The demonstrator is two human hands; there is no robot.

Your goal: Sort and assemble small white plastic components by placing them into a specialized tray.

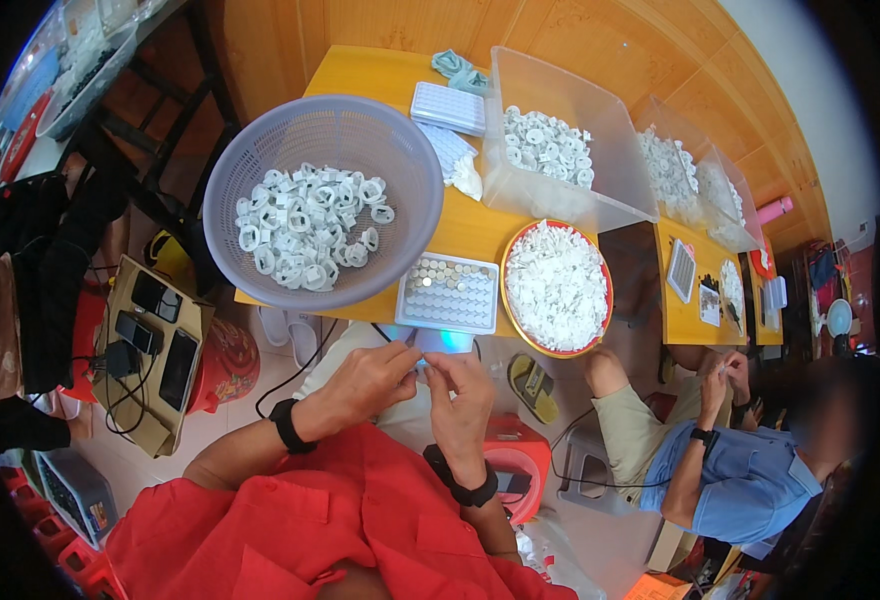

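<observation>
- The left hand [372, 378] and right hand [457, 390] meet in front of the tray [465, 307], thumbs and forefingers pinched on a small pale part [421, 364] between them; its exact shape is too small to tell.
- To do this well, I would steady the part with one hand, work it with the other fingertips, and press lightly and squarely, since thin plastic could crack or spring away.
- Keeping the hands low and near the tray's edge should make a dropped piece easier to recover.
- The tray is white, with rows of shallow pockets; some hold round, flat, shiny discs [426, 277].
- The basket [228, 205] is purple-grey, perforated plastic, heaped with glossy white rings [305, 225].
- The round dish [509, 312], red and gold-rimmed, holds a mound of small, jagged-looking white pieces [557, 285].
</observation>
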